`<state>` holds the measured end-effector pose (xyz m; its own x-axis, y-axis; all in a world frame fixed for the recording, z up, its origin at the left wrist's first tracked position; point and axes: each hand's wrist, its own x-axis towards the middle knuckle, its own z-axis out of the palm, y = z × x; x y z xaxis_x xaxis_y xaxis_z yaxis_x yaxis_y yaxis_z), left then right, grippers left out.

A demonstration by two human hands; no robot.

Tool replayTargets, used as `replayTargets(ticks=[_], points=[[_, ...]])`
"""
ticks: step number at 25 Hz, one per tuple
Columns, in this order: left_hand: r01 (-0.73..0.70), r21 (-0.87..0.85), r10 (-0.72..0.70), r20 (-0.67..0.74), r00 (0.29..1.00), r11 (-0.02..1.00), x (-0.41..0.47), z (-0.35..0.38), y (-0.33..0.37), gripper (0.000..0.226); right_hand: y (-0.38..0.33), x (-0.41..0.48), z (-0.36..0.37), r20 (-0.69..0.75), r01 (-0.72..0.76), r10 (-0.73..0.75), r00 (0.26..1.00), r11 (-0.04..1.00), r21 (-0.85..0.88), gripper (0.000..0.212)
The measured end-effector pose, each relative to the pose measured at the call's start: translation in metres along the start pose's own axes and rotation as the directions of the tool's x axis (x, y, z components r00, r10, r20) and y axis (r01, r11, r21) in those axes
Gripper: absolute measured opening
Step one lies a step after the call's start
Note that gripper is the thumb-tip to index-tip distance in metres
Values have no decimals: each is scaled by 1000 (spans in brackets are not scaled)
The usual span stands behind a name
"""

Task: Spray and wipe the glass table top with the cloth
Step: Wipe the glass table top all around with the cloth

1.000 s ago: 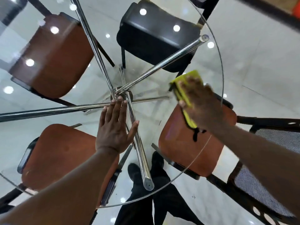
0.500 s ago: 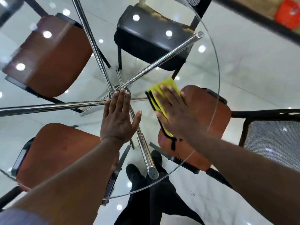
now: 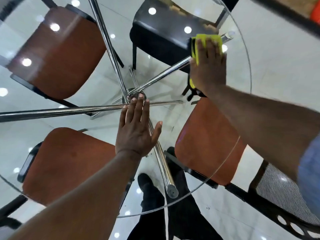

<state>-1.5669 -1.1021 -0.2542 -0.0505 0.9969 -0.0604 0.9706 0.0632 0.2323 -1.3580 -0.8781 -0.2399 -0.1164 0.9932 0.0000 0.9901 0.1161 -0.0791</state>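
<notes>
Cloth: the yellow cloth (image 3: 216, 40) lies flat on the glass surface (image 3: 174, 116) near its far right rim, above a black chair (image 3: 161, 32) seen through the glass.
Right grip: the right grip (image 3: 208, 66) lies palm-down on the cloth, fingers straight and close together, pressing it. Yellow shows past the fingertips, along the left side of the grip and at the wrist.
Left grip: the left grip (image 3: 136, 134) lies spread flat on the glass by the hub of the chrome legs (image 3: 110, 45), well apart from the cloth.

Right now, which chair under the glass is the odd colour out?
The black-seated chair at the far side, just left of the yellow cloth under the right hand; the other three seats are reddish-brown.
</notes>
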Motion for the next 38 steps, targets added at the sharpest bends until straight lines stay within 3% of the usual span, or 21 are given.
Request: replayTargets(ticks=[4,7,9,12,15,17,20,22,23,25,27,30,33,35,38], points=[[13,27,-13,-8,1000,1000,-1,1,-2,81,-62,-35,4,2,258,-258,966,966,8,68],[16,15,-16,4,1000,1000,1,-3,0,81,-31,-111,-4,47,428,-428,902,904,17,65],[15,3,-15,24,1000,1000,3,-6,-1,82,12,-136,-10,43,453,-452,891,892,-1,64],[25,-33,-24,12,1000,999,4,-12,-2,82,72,-92,-11,50,235,-232,972,970,-67,65],[-128,35,131,-110,985,991,46,-22,-20,80,84,26,-4,-37,-74,72,997,996,-49,69],[-134,107,149,-150,977,985,109,-30,-44,81,50,105,2,-61,-96,94,994,995,-15,71],[18,132,-2,-122,993,991,178,-40,-84,84,-53,147,12,2,112,-112,994,994,8,71],[81,88,-71,-116,991,993,181,-35,-97,84,-94,112,11,-8,372,-372,928,928,10,70],[96,66,-88,-112,990,993,179,-34,-99,84,-91,87,10,6,486,-486,874,874,11,68],[107,31,-103,-101,990,994,178,-34,-97,84,-47,43,7,23,574,-575,818,818,41,65],[122,28,-119,-102,988,992,179,-35,-94,83,13,35,1,1,518,-518,855,855,27,62],[108,44,-104,-75,992,993,184,-37,-94,83,55,116,0,1,204,-205,979,976,-76,64],[120,46,-117,-74,990,992,184,-32,-96,83,-10,234,3,-28,81,-81,996,997,8,68],[129,51,-124,-89,988,990,186,-32,-97,83,-85,276,8,21,167,-168,986,984,56,69],[124,52,-120,-78,990,991,186,-32,-97,83,-169,248,11,84,363,-367,926,930,61,69]])
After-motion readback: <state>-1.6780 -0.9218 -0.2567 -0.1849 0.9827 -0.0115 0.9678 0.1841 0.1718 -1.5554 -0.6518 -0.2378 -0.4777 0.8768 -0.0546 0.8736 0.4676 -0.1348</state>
